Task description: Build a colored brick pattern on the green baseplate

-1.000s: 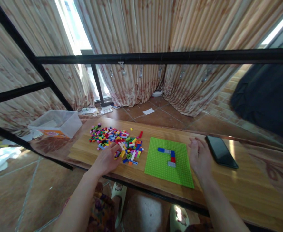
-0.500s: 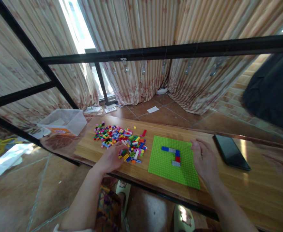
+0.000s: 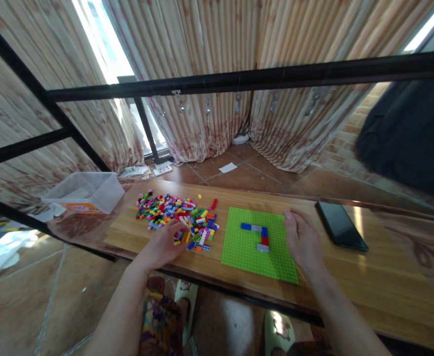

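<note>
At the near side of the pile of toy building bricks [image 3: 167, 205], my left hand [image 3: 167, 242] reaches down with its fingers bent and spread; bricks show between thumb and fingers. No brick is plainly held there. My right hand [image 3: 304, 240] rests at the right edge of the green baseplate [image 3: 235, 252], its fingers curled in and the thumb against them. Whatever it may hold is hidden. On the plate, a hooked row is built from a blue brick [image 3: 246, 226], a grey brick [image 3: 263, 248], a red brick [image 3: 265, 241] and others.
A black phone [image 3: 341, 225] lies on the wooden table [image 3: 350, 287] to the right. A clear plastic box [image 3: 106, 193] with an orange label stands at the left end. A lone red brick [image 3: 214, 203] lies between pile and plate. A black metal bar [image 3: 217, 81] crosses behind.
The view has shifted slightly, so everything sits a little further left. My left hand still works at the pile's near side with small finger movement. My right hand keeps its place by the plate.
</note>
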### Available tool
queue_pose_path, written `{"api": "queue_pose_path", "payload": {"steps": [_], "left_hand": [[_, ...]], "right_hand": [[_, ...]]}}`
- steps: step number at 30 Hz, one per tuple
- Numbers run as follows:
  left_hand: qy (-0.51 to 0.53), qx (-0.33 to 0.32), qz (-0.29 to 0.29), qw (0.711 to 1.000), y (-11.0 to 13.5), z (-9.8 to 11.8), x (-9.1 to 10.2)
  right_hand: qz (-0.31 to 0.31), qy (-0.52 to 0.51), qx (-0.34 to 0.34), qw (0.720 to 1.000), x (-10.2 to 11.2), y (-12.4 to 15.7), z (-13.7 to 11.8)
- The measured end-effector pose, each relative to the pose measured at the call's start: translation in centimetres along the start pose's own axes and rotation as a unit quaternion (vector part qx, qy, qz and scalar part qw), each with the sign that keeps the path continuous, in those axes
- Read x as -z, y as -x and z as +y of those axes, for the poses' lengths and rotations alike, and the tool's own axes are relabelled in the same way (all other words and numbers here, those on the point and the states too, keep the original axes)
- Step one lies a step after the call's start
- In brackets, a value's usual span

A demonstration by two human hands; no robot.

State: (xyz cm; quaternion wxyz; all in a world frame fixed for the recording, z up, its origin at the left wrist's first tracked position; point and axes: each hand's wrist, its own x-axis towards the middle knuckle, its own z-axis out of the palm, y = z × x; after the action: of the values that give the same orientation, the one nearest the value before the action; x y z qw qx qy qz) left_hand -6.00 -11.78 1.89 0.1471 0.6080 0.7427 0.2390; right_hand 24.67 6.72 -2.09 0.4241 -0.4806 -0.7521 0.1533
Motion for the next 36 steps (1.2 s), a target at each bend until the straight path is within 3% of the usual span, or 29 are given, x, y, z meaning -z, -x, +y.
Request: {"api": "queue_pose_path", "payload": {"steps": [4,9,13,18,26,30,36], "left_hand": [[0.185,0.018,0.012,0.983,-1.2,2.0,-0.8],[0.446,0.042,-0.015,0.894,-4.4,5.8,-5.8],[0.553,0.100,-0.053,0.825,-6.0,8.2,-9.1],[0.609,0.139,-0.093,0.775,-6.4,9.4,-10.5],[0.634,0.177,-0.118,0.743,-6.8,9.1,-10.5],[0.644,0.171,-0.127,0.735,-6.9,8.9,-10.8],[0.572,0.177,-0.145,0.788,-7.1,8.7,-10.7]], "right_hand": [[-0.021,-0.027,-0.018,0.999,-0.1,0.1,-0.5],[-0.134,-0.112,0.003,0.985,-0.5,1.1,-2.0],[-0.213,-0.139,0.061,0.965,-1.1,1.9,-3.4],[-0.251,-0.133,0.071,0.956,-1.9,2.0,-3.9],[-0.278,-0.171,0.031,0.945,-2.4,1.3,-3.2],[-0.282,-0.150,0.042,0.947,-2.6,1.3,-3.3],[-0.279,-0.075,0.081,0.954,-3.1,1.5,-3.2]]}}
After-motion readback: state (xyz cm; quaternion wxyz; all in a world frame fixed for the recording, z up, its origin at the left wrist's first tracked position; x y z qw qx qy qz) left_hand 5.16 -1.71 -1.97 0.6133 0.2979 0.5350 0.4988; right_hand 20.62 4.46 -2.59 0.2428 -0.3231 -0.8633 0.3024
